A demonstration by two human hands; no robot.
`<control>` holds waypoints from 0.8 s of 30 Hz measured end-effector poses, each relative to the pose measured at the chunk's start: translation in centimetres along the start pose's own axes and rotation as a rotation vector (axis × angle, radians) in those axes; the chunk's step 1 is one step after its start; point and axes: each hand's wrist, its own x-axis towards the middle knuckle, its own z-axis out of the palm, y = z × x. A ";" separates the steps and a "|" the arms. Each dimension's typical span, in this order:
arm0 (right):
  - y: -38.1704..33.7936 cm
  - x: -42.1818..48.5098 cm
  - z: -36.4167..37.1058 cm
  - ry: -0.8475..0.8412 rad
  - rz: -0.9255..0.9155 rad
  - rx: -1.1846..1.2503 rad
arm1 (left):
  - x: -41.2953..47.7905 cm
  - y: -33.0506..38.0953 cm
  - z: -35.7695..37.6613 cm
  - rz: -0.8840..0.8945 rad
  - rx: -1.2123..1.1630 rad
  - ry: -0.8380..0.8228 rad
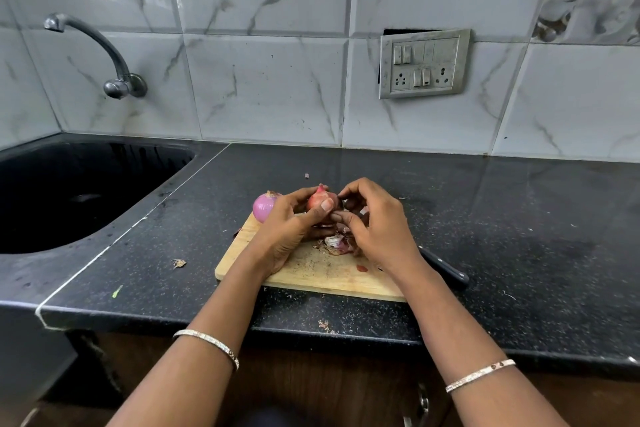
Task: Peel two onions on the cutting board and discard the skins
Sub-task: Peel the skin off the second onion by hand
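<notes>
Left hand (292,220) cups the second onion (320,201) over the cutting board (311,276)'s far edge; right hand (379,224) pinches its side. A stripping pull seems due next.

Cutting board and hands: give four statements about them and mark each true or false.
1. The left hand grips the held onion above the cutting board. True.
2. The peeled onion lies in the sink. False: it sits at the board's far left corner.
3. Loose skins lie on the board beneath the hands. True.
4. The right hand holds the knife. False: the knife lies by the board's right edge.
</notes>
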 end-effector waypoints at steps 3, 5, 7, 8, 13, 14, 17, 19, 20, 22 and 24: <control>-0.1 0.0 0.0 -0.003 0.011 -0.001 | 0.0 0.1 -0.1 -0.010 -0.002 -0.017; -0.1 -0.1 0.1 -0.015 -0.015 -0.019 | 0.0 0.1 -0.1 -0.014 0.002 -0.023; -0.2 -0.2 0.3 -0.027 -0.028 -0.028 | 0.0 0.0 -0.2 -0.011 0.006 -0.021; -0.2 -0.2 0.2 -0.018 -0.023 -0.027 | 0.0 0.1 -0.2 -0.011 0.005 -0.016; -0.4 -0.3 -0.1 0.055 0.005 -0.104 | 0.0 0.4 0.2 -0.061 -0.024 0.009; -0.5 -0.4 -0.2 0.041 0.004 -0.088 | 0.0 0.3 0.1 -0.061 -0.019 0.011; -0.6 -0.5 -0.1 -0.014 0.005 -0.011 | 0.0 0.3 0.0 -0.045 0.004 -0.003; -0.6 -0.5 -0.1 -0.019 0.032 0.041 | 0.0 0.2 0.0 -0.037 0.009 -0.016; -0.6 -0.5 -0.1 -0.011 0.053 0.070 | 0.0 0.2 -0.1 -0.036 0.010 -0.021; -0.6 -0.3 -0.2 0.012 0.092 0.134 | 0.1 0.2 -0.1 -0.042 0.007 -0.031; -0.5 -0.2 -0.2 0.024 0.112 0.176 | 0.1 0.2 0.0 -0.056 -0.007 -0.029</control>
